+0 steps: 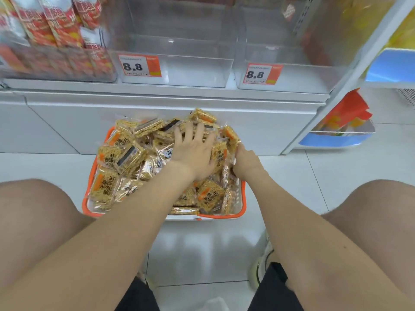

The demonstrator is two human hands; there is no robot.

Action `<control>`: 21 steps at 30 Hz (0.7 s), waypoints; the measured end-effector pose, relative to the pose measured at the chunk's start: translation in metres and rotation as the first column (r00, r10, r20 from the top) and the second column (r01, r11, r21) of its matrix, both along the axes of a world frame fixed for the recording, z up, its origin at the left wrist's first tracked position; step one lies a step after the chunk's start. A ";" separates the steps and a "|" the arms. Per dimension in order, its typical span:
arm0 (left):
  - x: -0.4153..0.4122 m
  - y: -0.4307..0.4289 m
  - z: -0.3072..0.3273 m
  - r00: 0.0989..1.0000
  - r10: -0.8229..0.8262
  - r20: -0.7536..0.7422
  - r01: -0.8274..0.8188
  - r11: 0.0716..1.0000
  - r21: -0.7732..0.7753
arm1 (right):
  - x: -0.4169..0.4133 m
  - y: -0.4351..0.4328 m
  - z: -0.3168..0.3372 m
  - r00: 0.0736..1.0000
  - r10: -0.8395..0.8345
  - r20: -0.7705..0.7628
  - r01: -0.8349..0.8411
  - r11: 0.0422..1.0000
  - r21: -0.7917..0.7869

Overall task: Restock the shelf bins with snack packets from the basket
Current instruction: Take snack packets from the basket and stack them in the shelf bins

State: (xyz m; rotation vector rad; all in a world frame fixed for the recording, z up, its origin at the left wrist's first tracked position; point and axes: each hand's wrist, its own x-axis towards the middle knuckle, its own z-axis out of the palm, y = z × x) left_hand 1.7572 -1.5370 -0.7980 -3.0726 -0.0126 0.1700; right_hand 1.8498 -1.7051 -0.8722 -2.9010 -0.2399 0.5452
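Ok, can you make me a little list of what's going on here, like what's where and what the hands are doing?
basket: on the floor, orange rim, heaped with snack packets
left hand: flat, fingers spread, pressing on top of the heap
right hand: at the heap's right side, fingers hidden among packets
clear bins: two on the shelf, 8.8 tags, no packets inside
third bin: beside them, full of red packets

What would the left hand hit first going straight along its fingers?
Left hand lies flat on the snack packets, fingers pointing toward the shelf. First in line are likely more packets piled at the far edge of the basket; behind them is the white shelf base. Depth is unclear.
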 end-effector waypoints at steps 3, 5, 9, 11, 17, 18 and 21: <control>0.004 0.007 -0.014 0.996 -0.087 0.007 0.086 0.991 0.101 | 0.019 0.000 -0.006 1.000 0.028 -0.008 -0.028 0.999 -0.025; 0.012 0.011 -0.016 0.990 -0.142 -0.019 0.143 0.980 0.140 | 0.030 -0.002 -0.007 0.998 0.043 -0.036 -0.044 0.999 -0.027; 0.033 0.002 -0.009 0.982 -0.167 -0.086 0.176 0.977 0.117 | 0.038 -0.002 -0.008 0.999 -0.028 -0.045 0.028 1.000 0.001; 0.038 -0.005 -0.008 0.985 -0.146 -0.091 0.155 0.984 0.092 | 0.038 -0.005 -0.012 0.994 -0.094 -0.056 0.096 0.995 0.041; 0.022 -0.016 -0.020 0.991 -0.129 -0.045 0.133 0.986 0.096 | 0.028 -0.004 -0.018 0.982 -0.134 -0.134 0.150 0.982 0.115; 0.019 -0.017 -0.021 0.990 -0.136 -0.026 0.138 0.986 0.098 | 0.027 -0.005 -0.020 0.984 -0.111 -0.136 0.125 0.987 0.101; 0.013 -0.017 -0.024 0.985 -0.170 0.023 0.167 0.980 0.104 | 0.027 -0.010 -0.025 0.990 -0.093 -0.110 0.105 0.989 0.106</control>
